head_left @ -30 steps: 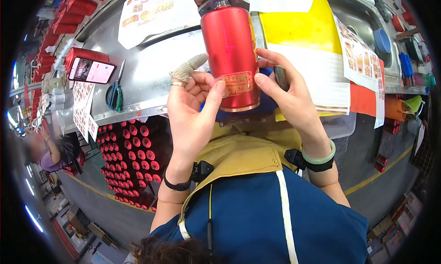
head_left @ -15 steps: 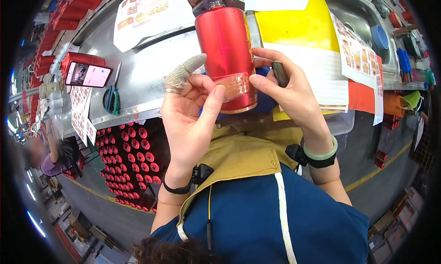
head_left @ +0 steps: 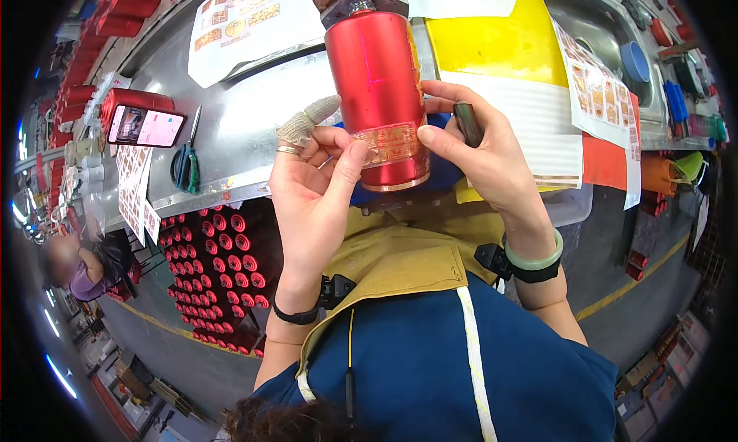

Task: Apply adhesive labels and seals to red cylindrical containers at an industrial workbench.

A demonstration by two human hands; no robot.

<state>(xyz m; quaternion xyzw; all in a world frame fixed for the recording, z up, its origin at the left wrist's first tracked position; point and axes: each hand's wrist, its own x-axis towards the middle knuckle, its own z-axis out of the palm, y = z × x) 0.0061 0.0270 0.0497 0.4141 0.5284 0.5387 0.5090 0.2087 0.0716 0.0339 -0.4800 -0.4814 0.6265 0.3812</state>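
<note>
A shiny red metal bottle (head_left: 373,73) lies with its threaded neck against a metal bracket (head_left: 361,2) and its base toward me. Across its lower part sits a clear, gold-patterned label (head_left: 390,144). My left hand (head_left: 311,188) pinches the label's left end between thumb and fingers; a knitted cover (head_left: 307,121) wraps its index finger, which points up beside the bottle. My right hand (head_left: 492,161) presses the label's right end with its thumb. A small dark block (head_left: 467,124) is tucked in that hand's fingers; its exact kind is unclear. Some right fingers are hidden behind the bottle.
Scissors (head_left: 185,165) and a propped phone (head_left: 146,125) are on the metal table at left. Printed label sheets (head_left: 246,27) lie at the back; a yellow sheet (head_left: 500,42) and white paper are at right. Red cylinders (head_left: 223,250) stand below. A person (head_left: 84,265) sits far left.
The label's left part, lifted and bent before, now lies flatter along the bottle. My left thumb has shifted slightly left with its end. My right hand has barely moved.
</note>
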